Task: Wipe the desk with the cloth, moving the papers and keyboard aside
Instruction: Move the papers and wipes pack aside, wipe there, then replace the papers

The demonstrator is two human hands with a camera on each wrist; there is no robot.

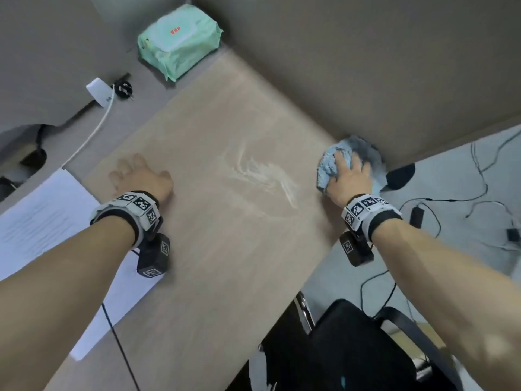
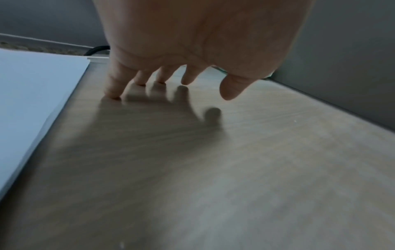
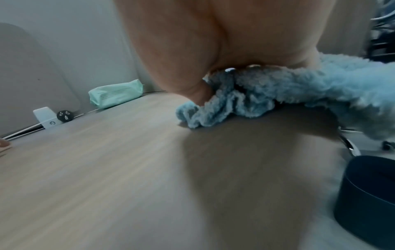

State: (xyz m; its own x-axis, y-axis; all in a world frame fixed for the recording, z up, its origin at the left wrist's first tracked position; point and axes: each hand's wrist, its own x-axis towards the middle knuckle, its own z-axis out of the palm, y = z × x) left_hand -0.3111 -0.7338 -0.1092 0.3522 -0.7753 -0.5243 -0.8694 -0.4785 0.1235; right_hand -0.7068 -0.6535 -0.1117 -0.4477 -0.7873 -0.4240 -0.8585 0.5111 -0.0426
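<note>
A fluffy light-blue cloth (image 1: 332, 165) (image 3: 278, 94) lies bunched at the right edge of the wooden desk (image 1: 225, 221), close to the grey partition. My right hand (image 1: 348, 176) presses down on it, fingers curled into the fabric. My left hand (image 1: 135, 176) (image 2: 171, 81) rests with spread fingertips on the bare wood at the left. White papers (image 1: 42, 221) (image 2: 32, 101) lie just left of that hand. A streaky wet smear (image 1: 262, 173) marks the middle of the desk. No keyboard is in view.
A green wet-wipe pack (image 1: 179, 40) (image 3: 115, 96) sits in the far corner. A white charger (image 1: 98, 91) (image 3: 46, 117) with cable and a black plug (image 1: 124, 87) lie at the back left. A black chair (image 1: 352, 348) and floor cables (image 1: 423, 215) are to the right of the desk.
</note>
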